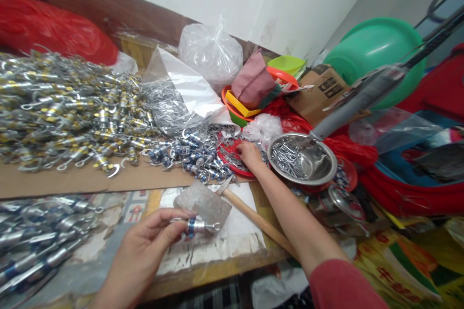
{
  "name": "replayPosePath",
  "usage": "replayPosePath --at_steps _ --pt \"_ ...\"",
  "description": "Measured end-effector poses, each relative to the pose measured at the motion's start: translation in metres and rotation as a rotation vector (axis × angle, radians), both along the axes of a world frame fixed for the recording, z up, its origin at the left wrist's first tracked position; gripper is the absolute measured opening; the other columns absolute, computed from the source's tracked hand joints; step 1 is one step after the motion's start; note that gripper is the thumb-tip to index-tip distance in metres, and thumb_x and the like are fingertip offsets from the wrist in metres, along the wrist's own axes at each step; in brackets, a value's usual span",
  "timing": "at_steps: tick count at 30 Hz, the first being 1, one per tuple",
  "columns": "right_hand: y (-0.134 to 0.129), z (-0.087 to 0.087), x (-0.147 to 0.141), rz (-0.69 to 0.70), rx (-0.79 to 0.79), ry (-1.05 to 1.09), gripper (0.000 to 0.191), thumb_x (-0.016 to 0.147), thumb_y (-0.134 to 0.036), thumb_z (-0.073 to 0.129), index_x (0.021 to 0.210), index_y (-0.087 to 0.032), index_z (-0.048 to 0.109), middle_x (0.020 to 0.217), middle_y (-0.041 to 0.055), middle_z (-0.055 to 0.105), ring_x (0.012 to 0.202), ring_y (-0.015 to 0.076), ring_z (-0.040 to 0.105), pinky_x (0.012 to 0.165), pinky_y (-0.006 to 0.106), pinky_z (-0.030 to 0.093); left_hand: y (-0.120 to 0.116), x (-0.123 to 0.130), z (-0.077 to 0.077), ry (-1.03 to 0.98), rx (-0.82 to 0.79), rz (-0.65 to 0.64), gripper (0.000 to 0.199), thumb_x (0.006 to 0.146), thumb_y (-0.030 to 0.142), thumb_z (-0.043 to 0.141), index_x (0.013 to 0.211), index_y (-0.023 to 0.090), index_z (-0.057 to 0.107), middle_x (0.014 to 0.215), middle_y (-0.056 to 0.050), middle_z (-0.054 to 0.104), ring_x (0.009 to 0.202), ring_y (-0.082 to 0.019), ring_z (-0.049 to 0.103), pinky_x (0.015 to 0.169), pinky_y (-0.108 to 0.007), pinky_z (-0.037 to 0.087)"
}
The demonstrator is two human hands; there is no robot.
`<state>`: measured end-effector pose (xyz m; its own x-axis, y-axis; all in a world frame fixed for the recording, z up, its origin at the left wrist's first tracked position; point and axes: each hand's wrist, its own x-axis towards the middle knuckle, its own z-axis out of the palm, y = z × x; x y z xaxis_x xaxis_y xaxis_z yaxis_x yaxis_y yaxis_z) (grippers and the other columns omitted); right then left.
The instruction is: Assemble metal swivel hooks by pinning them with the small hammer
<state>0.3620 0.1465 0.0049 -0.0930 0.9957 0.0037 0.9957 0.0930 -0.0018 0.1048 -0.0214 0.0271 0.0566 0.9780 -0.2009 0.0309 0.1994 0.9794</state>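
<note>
My left hand pinches a small silver metal fitting with a blue band between thumb and fingers; its eyelet end points right. Just beyond it lies a flat grey metal block on whitish paper. My right hand reaches down into a red plate of small metal bits. Its fingers are drawn together, and what they pinch is too small to make out. A hammer with a wooden handle lies between my arms. Left of the plate is a heap of blue-banded fittings.
A steel bowl of metal pins stands right of the plate. Yellow-banded fittings are heaped on cardboard at the left, with more blue-banded fittings in front. Plastic bags, a carton and a green basin stand behind.
</note>
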Motion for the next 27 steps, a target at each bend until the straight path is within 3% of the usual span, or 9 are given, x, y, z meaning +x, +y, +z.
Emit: replayPosePath --at_steps 8,11,13,16,18,20,23,27 --pt "-0.014 0.008 0.012 0.034 0.014 0.128 0.013 0.08 -0.018 0.057 0.091 -0.013 0.062 0.101 0.008 0.061 0.097 0.0201 0.056 0.085 0.039 0.043 -0.008 0.002 -0.005 0.04 0.054 -0.066 0.014 0.07 0.031 0.062 0.074 0.021 0.07 0.086 -0.003 0.073 0.078 -0.019 0.066 0.069 -0.024 0.054" --pt "-0.022 0.02 -0.001 0.012 0.082 0.265 0.014 0.075 -0.011 0.057 0.084 -0.012 0.067 0.095 0.0112 0.065 0.093 0.0213 0.058 0.083 0.033 0.043 -0.012 0.005 -0.005 0.039 0.082 -0.035 0.014 0.068 0.029 0.063 0.076 0.02 0.068 0.083 -0.004 0.073 0.076 -0.019 0.067 0.068 -0.024 0.055" --pt "-0.041 0.029 -0.017 0.012 0.131 0.366 0.019 0.079 -0.015 0.052 0.09 -0.013 0.067 0.093 0.0097 0.066 0.088 0.0185 0.06 0.079 0.03 0.045 -0.015 0.007 -0.004 -0.018 0.094 -0.004 0.02 0.067 0.029 0.064 0.085 0.019 0.065 0.082 -0.004 0.074 0.075 -0.019 0.068 0.067 -0.024 0.056" --pt "-0.093 0.038 -0.05 0.073 0.138 0.612 0.024 0.081 -0.027 0.051 0.096 -0.016 0.065 0.082 0.0044 0.069 0.072 0.0136 0.063 0.066 0.026 0.05 -0.02 0.011 -0.002 -0.116 0.094 0.011 0.041 0.069 0.028 0.062 0.108 0.019 0.054 0.084 -0.004 0.074 0.077 -0.018 0.069 0.067 -0.023 0.056" --pt "-0.13 0.04 -0.071 0.2 0.065 1.106 0.014 0.073 -0.026 0.062 0.081 -0.017 0.069 0.077 0.0039 0.069 0.07 0.0146 0.063 0.065 0.028 0.05 -0.022 0.013 0.0 -0.139 0.096 0.01 0.051 0.07 0.027 0.062 0.118 0.019 0.047 0.085 -0.004 0.074 0.078 -0.017 0.069 0.068 -0.022 0.056" --pt "-0.157 0.039 -0.085 0.274 0.048 1.357 0.005 0.067 -0.02 0.068 0.071 -0.019 0.071 0.071 0.0024 0.068 0.069 0.0143 0.062 0.068 0.028 0.049 -0.022 0.015 0.002 -0.147 0.106 0.011 0.057 0.069 0.027 0.063 0.122 0.017 0.043 0.084 -0.003 0.074 0.078 -0.017 0.069 0.068 -0.02 0.055" --pt "-0.173 0.036 -0.092 0.274 0.052 1.501 0.01 0.064 -0.013 0.07 0.068 -0.022 0.072 0.068 0.0013 0.066 0.071 0.014 0.06 0.07 0.028 0.047 -0.022 0.017 0.005 -0.132 0.118 0.005 0.059 0.068 0.028 0.064 0.122 0.015 0.044 0.082 -0.004 0.075 0.074 -0.016 0.069 0.066 -0.018 0.055" --pt "-0.172 0.033 -0.09 0.286 0.012 1.614 0.015 0.061 -0.012 0.072 0.068 -0.024 0.072 0.068 0.0002 0.065 0.072 0.0144 0.059 0.072 0.029 0.046 -0.022 0.018 0.007 -0.077 0.156 0.001 0.054 0.069 0.028 0.062 0.12 0.016 0.05 0.085 -0.003 0.074 0.075 -0.016 0.069 0.066 -0.019 0.055"
